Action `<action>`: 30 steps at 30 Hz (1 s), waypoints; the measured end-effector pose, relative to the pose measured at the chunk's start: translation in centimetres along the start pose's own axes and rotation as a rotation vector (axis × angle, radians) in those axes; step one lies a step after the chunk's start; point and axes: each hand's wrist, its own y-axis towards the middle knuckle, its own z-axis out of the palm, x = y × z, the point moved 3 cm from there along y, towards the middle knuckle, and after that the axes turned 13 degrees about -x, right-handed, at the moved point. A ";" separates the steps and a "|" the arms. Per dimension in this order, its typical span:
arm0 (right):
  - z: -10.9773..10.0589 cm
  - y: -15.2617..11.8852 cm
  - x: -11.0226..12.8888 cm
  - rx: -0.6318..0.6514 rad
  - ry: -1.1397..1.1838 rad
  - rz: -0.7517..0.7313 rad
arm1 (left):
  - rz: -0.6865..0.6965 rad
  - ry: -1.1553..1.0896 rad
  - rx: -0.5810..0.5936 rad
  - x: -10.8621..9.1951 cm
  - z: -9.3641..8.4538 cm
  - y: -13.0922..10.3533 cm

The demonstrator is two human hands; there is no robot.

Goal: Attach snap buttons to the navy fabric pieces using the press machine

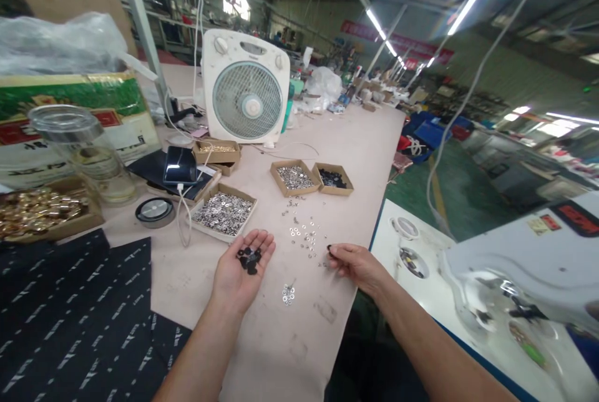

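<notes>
Palm up and slightly cupped, my left hand (242,274) carries a small heap of black round washers (249,259); its fingers are stretched out. Over the right side of the table, my right hand (353,263) is closed in a pinch on a single black washer (329,250). Loose small silver metal rings (306,236) lie scattered between the hands. Nearer to me, a tight cluster of silver rings (288,294) rests on the table. Behind stand a cardboard tray of black pieces (333,178) and another tray of silver pieces (294,177).
A larger tray of silver parts (224,212) stands left of centre, near a phone (180,166) with a cable. Beyond are a box fan (247,87) and a glass jar (93,152). Black printed fabric (75,321) covers the left. A white sewing machine (528,252) stands right.
</notes>
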 end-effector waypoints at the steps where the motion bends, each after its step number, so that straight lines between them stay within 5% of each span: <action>1: -0.5 0.0 -0.3 -0.020 -0.030 0.000 | 0.000 0.007 -0.001 0.0 0.0 0.0; 12: -0.2 -1.3 -0.4 -0.044 -0.638 -0.244 | 0.005 0.043 0.015 0.1 -0.2 0.1; 20: 0.4 -0.7 -0.3 -0.071 -0.620 -0.162 | 0.002 0.060 -0.012 0.2 0.0 -0.1; 30: 0.1 -0.8 0.1 0.040 -0.492 -0.135 | 0.010 0.069 -0.005 0.4 0.1 -0.2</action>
